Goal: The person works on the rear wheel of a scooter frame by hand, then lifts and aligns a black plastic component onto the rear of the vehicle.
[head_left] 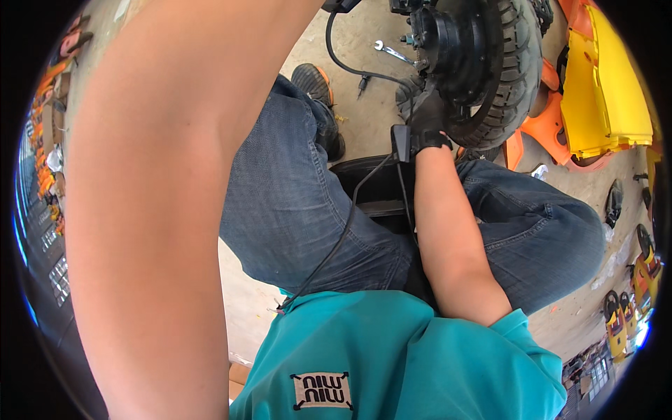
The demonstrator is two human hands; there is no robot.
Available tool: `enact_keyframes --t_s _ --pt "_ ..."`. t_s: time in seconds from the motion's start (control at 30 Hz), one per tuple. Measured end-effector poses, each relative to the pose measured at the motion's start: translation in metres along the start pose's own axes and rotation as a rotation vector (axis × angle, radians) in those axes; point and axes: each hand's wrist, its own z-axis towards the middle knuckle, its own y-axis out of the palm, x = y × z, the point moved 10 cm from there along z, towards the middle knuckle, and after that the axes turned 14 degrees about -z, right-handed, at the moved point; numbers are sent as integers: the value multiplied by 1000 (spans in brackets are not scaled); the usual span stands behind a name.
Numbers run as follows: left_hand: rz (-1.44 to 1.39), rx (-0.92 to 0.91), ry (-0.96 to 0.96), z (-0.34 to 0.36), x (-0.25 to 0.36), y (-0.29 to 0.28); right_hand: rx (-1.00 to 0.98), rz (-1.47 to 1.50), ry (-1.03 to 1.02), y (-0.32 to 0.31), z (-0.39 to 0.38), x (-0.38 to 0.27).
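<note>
A black wheel with a knobbly tyre (514,70) and a dark hub (451,52) stands upright before my knees. My right hand (428,115), in a black glove, reaches in at the near side of the hub, against or very close to it; its fingers are hard to make out against the dark parts. A silver wrench (396,52) lies beside the hub's axle, one end close to the axle. A black cable (334,52) curves down toward the hub. My left forearm runs up past the top edge, and the left hand is out of view.
Yellow panels (609,77) and orange parts (546,129) lie right of the wheel. Another silver wrench (539,171) is on the floor near my right knee. A small black box (401,143) with a thin cable sits at my right wrist. Orange items line the far left.
</note>
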Motion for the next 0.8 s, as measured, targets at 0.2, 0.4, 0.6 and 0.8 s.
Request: enact_keyframes --t_s 0.2,0.4,0.6,0.8 --pt "-48 5 -45 -9 -2 -5 124 -307 -382 7 -9 -26" --pt "-129 44 -54 -22 3 -15 217 -510 -458 10 -21 -42" --pt "-120 50 -82 -24 3 -19 230 -471 -448 11 -22 -39" --pt "-180 40 -62 -26 5 -18 -174 157 17 22 -2 -4"
